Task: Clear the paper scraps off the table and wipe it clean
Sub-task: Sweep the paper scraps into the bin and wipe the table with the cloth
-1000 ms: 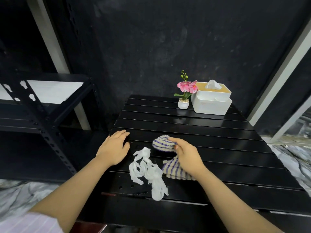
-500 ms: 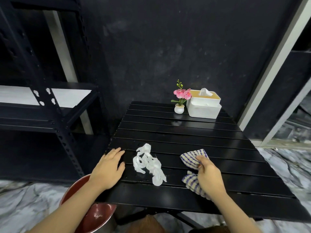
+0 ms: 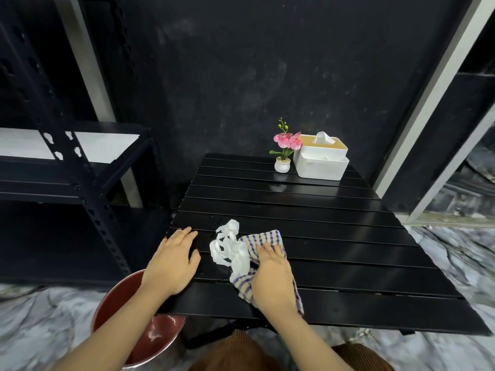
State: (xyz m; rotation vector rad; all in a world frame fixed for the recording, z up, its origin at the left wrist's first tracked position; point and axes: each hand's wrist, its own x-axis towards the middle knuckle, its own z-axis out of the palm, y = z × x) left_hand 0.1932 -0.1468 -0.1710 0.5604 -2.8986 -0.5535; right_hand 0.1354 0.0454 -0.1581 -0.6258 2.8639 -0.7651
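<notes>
Two hands work at the near left corner of the black slatted table — we take that corner as our mark. Our left hand lies flat right at the corner, fingers straight and spread, its grip open and holding nothing. Just to the right of it sit the white paper scraps, a crumpled, curly heap lying on the slats. Touching the scraps on their right side is the striped cloth, purple and cream, bunched against them. Our right hand presses down on the cloth with fingers bent over its folds — the grip has hold of the fabric. Below the corner, on the marbled floor, stands a red bucket. Diagonally opposite the corner, a small potted flower stands beside a white tissue box.
</notes>
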